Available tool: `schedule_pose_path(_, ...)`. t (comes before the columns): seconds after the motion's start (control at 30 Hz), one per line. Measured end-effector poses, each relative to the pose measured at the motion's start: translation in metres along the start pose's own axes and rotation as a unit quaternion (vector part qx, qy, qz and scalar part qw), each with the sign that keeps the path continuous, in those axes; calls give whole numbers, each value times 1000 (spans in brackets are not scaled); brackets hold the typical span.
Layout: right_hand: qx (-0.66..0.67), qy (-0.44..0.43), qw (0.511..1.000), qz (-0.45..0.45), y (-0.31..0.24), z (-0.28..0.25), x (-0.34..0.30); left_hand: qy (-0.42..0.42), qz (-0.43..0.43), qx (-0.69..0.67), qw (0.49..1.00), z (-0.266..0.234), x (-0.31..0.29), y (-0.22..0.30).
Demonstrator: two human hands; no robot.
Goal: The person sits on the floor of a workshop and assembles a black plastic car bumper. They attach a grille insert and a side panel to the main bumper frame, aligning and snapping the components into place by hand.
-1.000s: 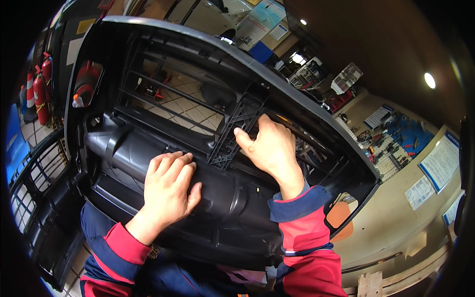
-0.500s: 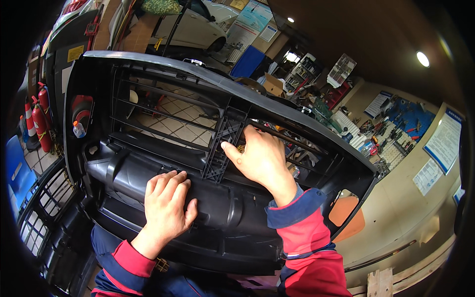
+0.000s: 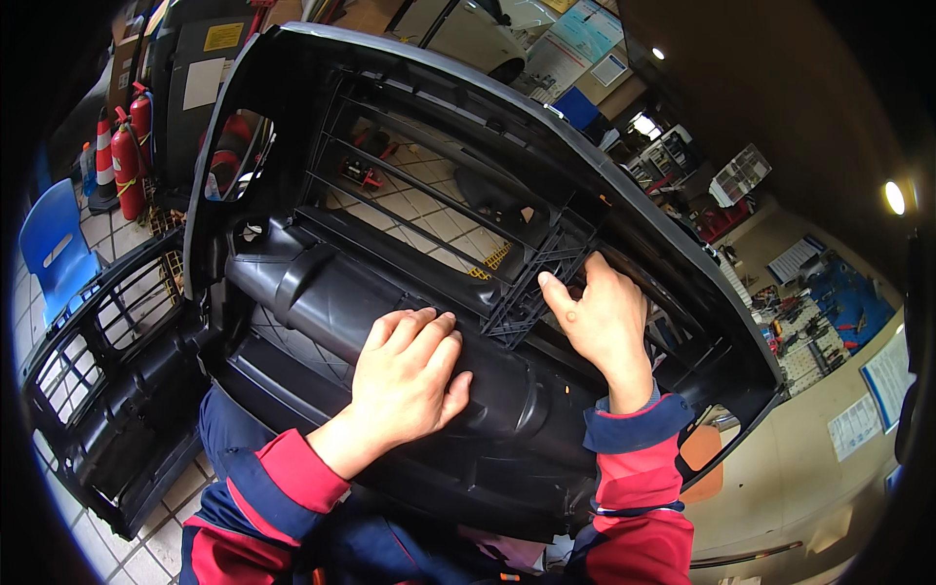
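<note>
A large black plastic car bumper (image 3: 331, 283) stands before me, its ribbed inner side facing me. Between two slatted openings runs a lattice-ribbed center bracket (image 3: 536, 278). My left hand (image 3: 409, 375) rests palm down on the rounded lower section, just left of the bracket's foot, with its fingers extended and nothing in them. At the bracket's right edge, my right hand (image 3: 600, 312) grips the bumper, thumb against the lattice. Its other fingertips reach into the opening behind and are partly hidden.
A second black grille part (image 3: 107, 419) leans at the lower left. Beyond it are a blue chair (image 3: 63, 239), a fire extinguisher (image 3: 127, 166) and a traffic cone (image 3: 103, 161). Tools hang on a board (image 3: 848, 302) at the right, above an orange panel (image 3: 702, 458).
The view has shifted, so the bumper appears more tilted and both hands sit farther right in the picture. Both hands keep nearly the same places on the bumper.
</note>
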State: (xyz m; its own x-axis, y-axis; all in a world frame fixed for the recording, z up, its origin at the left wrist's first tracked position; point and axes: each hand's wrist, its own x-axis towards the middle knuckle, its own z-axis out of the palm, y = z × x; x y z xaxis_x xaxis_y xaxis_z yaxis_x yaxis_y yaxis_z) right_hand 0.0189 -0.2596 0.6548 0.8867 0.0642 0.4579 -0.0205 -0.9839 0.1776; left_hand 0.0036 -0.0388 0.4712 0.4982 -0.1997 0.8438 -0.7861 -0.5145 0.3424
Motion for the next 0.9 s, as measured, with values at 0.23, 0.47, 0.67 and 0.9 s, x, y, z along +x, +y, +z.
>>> schedule_pose_path(0.23, -1, -19, 1000, 17, -3, 3, 5, 4, -2, -5, 1000, 1, 1, -5)
schedule_pose_path(0.47, 5, -15, 1000, 18, -6, 1, 5, 9, 0, -6, 1000, 2, 2, -5)
schedule_pose_path(0.67, 16, -36, 999, 38, -7, -1, 6, 8, 5, -8, 1000, 1, 3, -4)
schedule_pose_path(0.9, 11, -21, 1000, 1, 0, -2, 5, 4, 3, -1, 1000, 2, 3, -2)
